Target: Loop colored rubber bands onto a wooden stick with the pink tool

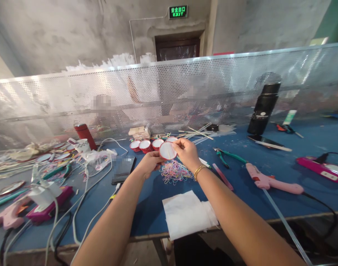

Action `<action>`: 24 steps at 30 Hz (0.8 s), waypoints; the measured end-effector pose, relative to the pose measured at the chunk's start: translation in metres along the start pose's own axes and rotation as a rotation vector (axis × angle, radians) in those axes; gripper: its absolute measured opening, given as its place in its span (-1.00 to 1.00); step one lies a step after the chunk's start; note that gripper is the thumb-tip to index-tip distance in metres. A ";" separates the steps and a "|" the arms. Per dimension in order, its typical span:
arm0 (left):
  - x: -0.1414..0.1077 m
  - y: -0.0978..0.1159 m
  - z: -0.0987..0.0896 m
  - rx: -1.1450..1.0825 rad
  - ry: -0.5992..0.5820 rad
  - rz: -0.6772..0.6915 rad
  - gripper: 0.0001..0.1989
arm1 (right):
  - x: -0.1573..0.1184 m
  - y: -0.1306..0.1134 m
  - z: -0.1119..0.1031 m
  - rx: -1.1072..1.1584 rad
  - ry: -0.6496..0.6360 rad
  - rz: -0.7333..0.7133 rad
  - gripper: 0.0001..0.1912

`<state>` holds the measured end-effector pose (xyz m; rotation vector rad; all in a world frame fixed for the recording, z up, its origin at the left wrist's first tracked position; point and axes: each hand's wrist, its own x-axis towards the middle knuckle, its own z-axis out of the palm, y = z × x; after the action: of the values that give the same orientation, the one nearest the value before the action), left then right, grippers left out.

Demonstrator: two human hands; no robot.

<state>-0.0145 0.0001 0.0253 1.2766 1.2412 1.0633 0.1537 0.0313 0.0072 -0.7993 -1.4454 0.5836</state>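
A round white disc with a red rim (166, 151) is held up in front of me, tilted so that its white face shows. My right hand (186, 150), with a gold chain bracelet on the wrist, pinches its right edge. At the lower left edge, the closed fingers of my left hand (151, 163) grip the same disc. Behind it stand several stacks of similar red-rimmed white discs (145, 145). Below the hands lies a pile of thin, multicoloured loops (175, 173), possibly small elastic bands.
A folded white cloth (185, 214) lies near the front edge. At right are a pink glue gun (271, 180), green-handled pliers (223, 158) and a black bottle (264, 109). Cables, a black phone-like device (123, 170) and a purple power strip (51, 205) occupy the left. A perforated metal screen (169, 92) runs behind.
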 end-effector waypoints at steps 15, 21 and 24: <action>0.002 0.001 0.003 -0.153 0.107 0.106 -0.61 | -0.003 -0.001 -0.002 -0.100 -0.088 -0.018 -0.81; 0.009 -0.002 -0.004 -0.196 0.266 0.123 -0.56 | -0.001 0.003 -0.012 -0.345 -0.179 0.023 -0.85; 0.011 -0.003 -0.006 -0.215 0.300 0.105 -0.57 | 0.000 0.005 -0.020 -0.688 -0.300 0.026 -0.87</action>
<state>-0.0198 0.0112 0.0227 1.0528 1.2499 1.4648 0.1741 0.0317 0.0043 -1.3058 -1.9519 0.2158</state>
